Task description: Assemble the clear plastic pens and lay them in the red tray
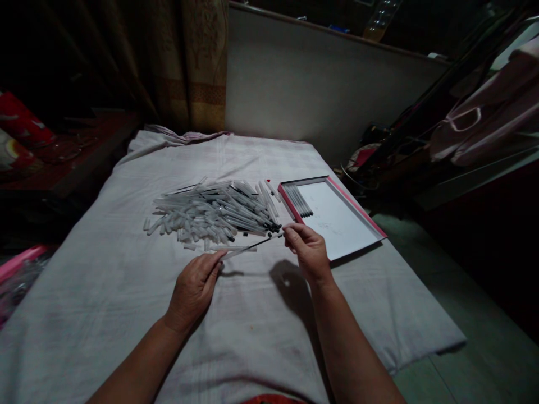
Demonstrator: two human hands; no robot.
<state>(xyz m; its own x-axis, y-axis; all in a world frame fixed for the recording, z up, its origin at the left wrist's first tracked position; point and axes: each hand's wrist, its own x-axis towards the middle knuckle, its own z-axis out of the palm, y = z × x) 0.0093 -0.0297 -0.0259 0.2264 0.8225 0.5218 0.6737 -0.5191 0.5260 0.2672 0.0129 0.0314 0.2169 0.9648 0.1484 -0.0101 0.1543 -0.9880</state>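
Both my hands hold one clear pen (248, 247) above a white cloth-covered table (126, 292). My left hand (194, 289) pinches its near, left end. My right hand (306, 248) pinches the far, right end between thumb and fingers. Just beyond the pen lies a big heap of clear pen barrels and caps (213, 213). To the right of the heap sits a shallow white tray with a red rim (341, 221), and several finished pens (300, 201) lie side by side at its far left end.
A pale wall panel (320, 84) stands behind the table and a patterned curtain (197, 62) hangs at its left. Dark clutter and a pink bag (475, 129) fill the right side. A pink object (19, 264) lies at the left edge.
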